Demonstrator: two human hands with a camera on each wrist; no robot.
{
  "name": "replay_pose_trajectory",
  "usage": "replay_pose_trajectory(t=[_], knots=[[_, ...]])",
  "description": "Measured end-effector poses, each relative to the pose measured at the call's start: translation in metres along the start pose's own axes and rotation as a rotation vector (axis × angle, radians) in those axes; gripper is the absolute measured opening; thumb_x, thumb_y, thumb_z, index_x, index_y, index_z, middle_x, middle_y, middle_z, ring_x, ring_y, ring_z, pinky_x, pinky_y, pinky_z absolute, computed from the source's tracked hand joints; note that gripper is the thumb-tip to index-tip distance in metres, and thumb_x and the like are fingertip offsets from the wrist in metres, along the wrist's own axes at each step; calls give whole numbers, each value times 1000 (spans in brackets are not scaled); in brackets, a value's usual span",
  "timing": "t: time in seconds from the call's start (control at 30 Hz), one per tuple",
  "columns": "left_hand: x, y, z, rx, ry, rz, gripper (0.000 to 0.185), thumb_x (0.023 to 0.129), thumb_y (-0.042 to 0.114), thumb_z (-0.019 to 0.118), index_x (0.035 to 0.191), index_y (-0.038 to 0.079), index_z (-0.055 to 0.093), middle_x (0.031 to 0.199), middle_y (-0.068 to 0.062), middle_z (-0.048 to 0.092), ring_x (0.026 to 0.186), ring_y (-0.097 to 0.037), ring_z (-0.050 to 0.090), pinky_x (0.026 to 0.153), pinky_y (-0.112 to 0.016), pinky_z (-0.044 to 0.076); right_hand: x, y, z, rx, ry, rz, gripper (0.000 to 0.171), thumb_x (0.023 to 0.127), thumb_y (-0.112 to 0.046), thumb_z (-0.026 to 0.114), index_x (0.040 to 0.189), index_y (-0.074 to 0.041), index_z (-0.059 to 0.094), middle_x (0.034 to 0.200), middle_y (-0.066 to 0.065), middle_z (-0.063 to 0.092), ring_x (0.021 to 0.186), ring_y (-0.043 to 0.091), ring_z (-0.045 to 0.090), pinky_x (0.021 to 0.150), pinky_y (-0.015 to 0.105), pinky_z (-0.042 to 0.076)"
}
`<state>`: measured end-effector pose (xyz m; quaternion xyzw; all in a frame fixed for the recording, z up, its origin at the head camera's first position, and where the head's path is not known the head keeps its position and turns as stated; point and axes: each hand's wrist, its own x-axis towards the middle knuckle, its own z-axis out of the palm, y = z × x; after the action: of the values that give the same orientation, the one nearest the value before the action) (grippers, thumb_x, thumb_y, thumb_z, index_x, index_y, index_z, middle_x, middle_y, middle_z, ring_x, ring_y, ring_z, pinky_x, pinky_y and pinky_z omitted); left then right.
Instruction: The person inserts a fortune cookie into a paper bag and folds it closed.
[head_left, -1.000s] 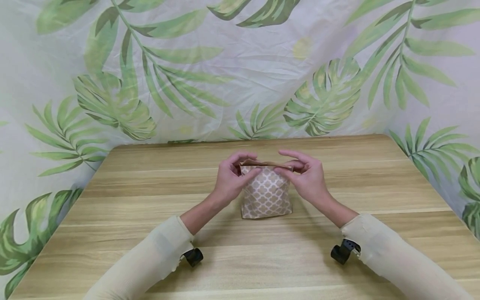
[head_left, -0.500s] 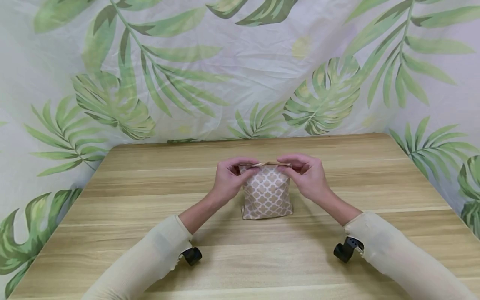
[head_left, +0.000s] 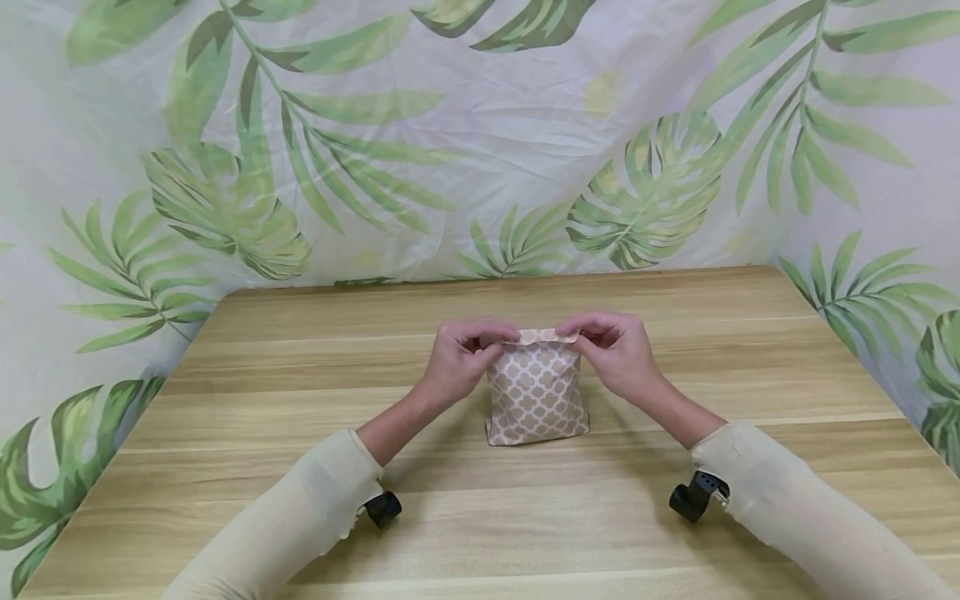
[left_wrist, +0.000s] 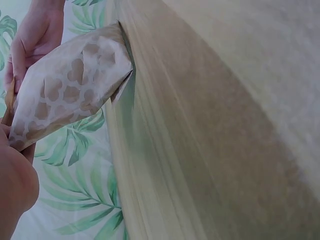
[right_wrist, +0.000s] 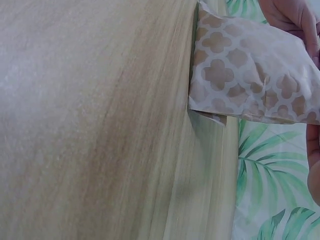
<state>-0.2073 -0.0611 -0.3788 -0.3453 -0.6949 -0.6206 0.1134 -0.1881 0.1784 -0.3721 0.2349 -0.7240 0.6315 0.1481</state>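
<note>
A paper bag (head_left: 536,396) with a tan and white lattice pattern stands upright on the wooden table, its top edge folded over toward the person. At the left end of that fold, my left hand (head_left: 461,358) pinches the paper between thumb and fingers. My right hand (head_left: 618,354) pinches the right end the same way. In the left wrist view the bag (left_wrist: 75,80) bulges in the middle, with both hands at its top. The right wrist view shows the bag's base (right_wrist: 200,75) on the table. What is inside the bag is hidden.
The wooden table (head_left: 300,417) reaches back to a leaf-printed cloth (head_left: 510,150) hung behind and at both sides. Black wrist cameras (head_left: 384,508) are strapped under the pale sleeves (head_left: 300,517).
The bag's top edge was upright and a little open; now it is folded down toward the person. My fingers have come down onto the fold, and the right hand has closed its pinch.
</note>
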Motion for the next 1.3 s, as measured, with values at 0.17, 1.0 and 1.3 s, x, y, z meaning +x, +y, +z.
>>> replay_pose_trajectory(t=[0.17, 1.0, 1.3], knots=[[1, -1, -1, 63, -28, 49, 23, 86, -23, 60, 95, -10, 77, 102, -26, 75, 77, -6, 64, 56, -17, 46, 0, 0, 0, -9, -2, 21, 11, 88, 20, 64, 92, 15, 73, 89, 12, 78, 70, 6, 67, 61, 20, 55], [5, 1, -4, 268, -150, 110, 14, 92, -11, 68, 100, -6, 79, 106, -18, 75, 76, -18, 67, 64, -22, 56, 1, 2, -4, -27, -63, 1, 14, 94, 10, 61, 95, 12, 74, 91, 23, 75, 70, 7, 63, 63, 17, 51], [4, 5, -3, 268, -122, 155, 16, 89, -15, 70, 97, -6, 80, 104, -18, 76, 76, -20, 69, 64, -23, 57, 4, 2, -4, -60, -93, -29, 13, 88, 17, 70, 100, 14, 70, 93, 27, 73, 78, 5, 66, 70, 17, 54]])
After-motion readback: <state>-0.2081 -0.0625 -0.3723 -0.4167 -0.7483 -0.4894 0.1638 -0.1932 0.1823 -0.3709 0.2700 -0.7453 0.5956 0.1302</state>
